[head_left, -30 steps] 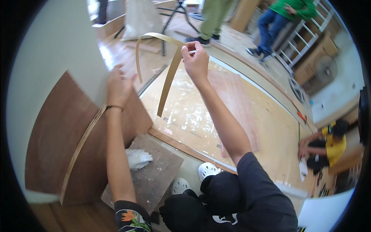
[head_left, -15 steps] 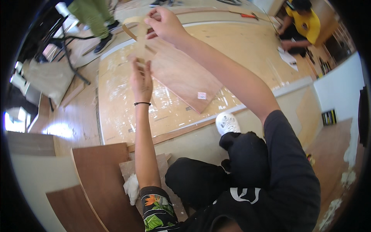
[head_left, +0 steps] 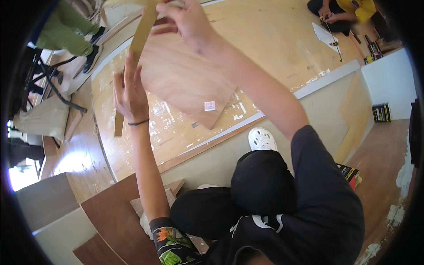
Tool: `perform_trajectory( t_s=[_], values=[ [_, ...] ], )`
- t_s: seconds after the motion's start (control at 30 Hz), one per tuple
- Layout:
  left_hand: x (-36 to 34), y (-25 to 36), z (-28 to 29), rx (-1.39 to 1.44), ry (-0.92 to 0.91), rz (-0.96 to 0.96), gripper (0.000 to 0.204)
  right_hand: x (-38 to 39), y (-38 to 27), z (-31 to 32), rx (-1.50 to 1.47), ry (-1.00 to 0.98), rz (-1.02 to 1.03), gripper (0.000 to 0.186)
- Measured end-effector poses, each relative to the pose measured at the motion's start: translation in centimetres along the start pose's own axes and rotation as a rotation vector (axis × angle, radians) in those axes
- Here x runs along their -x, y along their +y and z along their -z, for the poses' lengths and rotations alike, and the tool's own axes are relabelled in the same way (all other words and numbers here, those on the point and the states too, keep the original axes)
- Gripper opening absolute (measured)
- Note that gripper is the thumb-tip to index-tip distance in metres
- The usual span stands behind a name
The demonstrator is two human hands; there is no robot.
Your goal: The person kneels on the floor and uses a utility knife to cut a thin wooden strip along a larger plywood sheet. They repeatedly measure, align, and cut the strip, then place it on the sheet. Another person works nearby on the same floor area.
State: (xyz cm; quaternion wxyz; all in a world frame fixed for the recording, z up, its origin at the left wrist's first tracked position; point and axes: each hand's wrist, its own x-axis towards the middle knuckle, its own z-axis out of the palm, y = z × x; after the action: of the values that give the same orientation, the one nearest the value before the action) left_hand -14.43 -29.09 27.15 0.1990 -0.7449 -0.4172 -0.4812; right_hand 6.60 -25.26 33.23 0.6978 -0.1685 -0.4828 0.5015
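A long, thin tan strip (head_left: 142, 33) runs diagonally up out of the top of the picture, its lower end hanging below my left hand. My right hand (head_left: 190, 28) grips it high up between thumb and fingers. My left hand (head_left: 130, 90), lower down, has its fingers closed on the same strip. Both are raised over a pinkish plywood piece (head_left: 185, 79) with a small square label, lying on a large pale board (head_left: 265, 39) flecked with white.
A co-worker in yellow (head_left: 357, 11) crouches far right, hands on a tape measure. A person in green trousers (head_left: 66, 33) stands upper left beside folding metal legs (head_left: 70, 104). Brown curved panels (head_left: 108, 221) lie at lower left; small boxes (head_left: 380, 112) sit at right.
The view has swung down and round, away from the left wall. The strip, looped a second ago, is now stretched straighter, and my left hand has come onto it.
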Motion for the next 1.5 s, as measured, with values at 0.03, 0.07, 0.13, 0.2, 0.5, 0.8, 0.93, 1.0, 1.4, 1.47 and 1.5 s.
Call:
perform_trajectory(
  t_s=[0.03, 0.07, 0.13, 0.2, 0.5, 0.8, 0.93, 1.0, 1.4, 1.47, 1.5],
  values=[
    [1.6, 0.5, -1.0, 0.024, -0.102, 0.059, 0.057, 1.5, 1.5, 2.0, -0.002, 0.097, -0.068, 0.018],
    [3.5, 1.1, -2.2, 0.087, -0.189, 0.073, 0.055, 3.1, 3.4, 4.1, 0.022, 0.225, -0.24, 0.022],
    [8.2, 2.8, -5.0, 0.161, -0.451, 0.195, 0.051, 8.0, 7.1, 8.8, 0.053, 0.396, -0.492, 0.034],
    [13.5, 4.3, -7.3, 0.211, -0.692, 0.277, 0.051, 16.5, 9.1, 13.3, 0.523, 0.429, -0.496, 0.048],
    [23.5, 2.4, -10.1, 0.021, -1.252, 0.1, 0.051, 52.1, -8.0, 27.0, 1.92, 0.598, -0.762, 0.045],
    [21.6, 5.9, -12.7, 0.155, -0.986, 0.148, 0.045, 54.2, -9.9, 27.9, 1.644, 0.555, -0.997, 0.038],
    [21.6, 7.7, -14.8, 0.212, -1.037, 0.303, 0.041, 50.2, -8.3, 24.7, 1.383, 0.71, -0.953, 0.036],
    [21.4, 7.6, -15.8, 0.234, -1.041, 0.279, 0.039, 46.3, -5.6, 23.2, 1.308, 0.583, -0.993, 0.033],
    [21.4, 10.3, -18.4, 0.204, -0.941, 0.441, 0.035, 23.2, 10.7, 21.8, 1.428, -0.229, -0.77, 0.021],
    [22.7, 11.4, -18.1, 0.152, -0.806, 0.495, 0.036, 22.3, 11.5, 22.0, 1.399, -0.24, -0.822, 0.021],
    [23.3, 11.9, -18.0, 0.13, -0.748, 0.508, 0.036, 22.2, 11.8, 21.9, 1.392, -0.261, -0.818, 0.021]
  ],
)
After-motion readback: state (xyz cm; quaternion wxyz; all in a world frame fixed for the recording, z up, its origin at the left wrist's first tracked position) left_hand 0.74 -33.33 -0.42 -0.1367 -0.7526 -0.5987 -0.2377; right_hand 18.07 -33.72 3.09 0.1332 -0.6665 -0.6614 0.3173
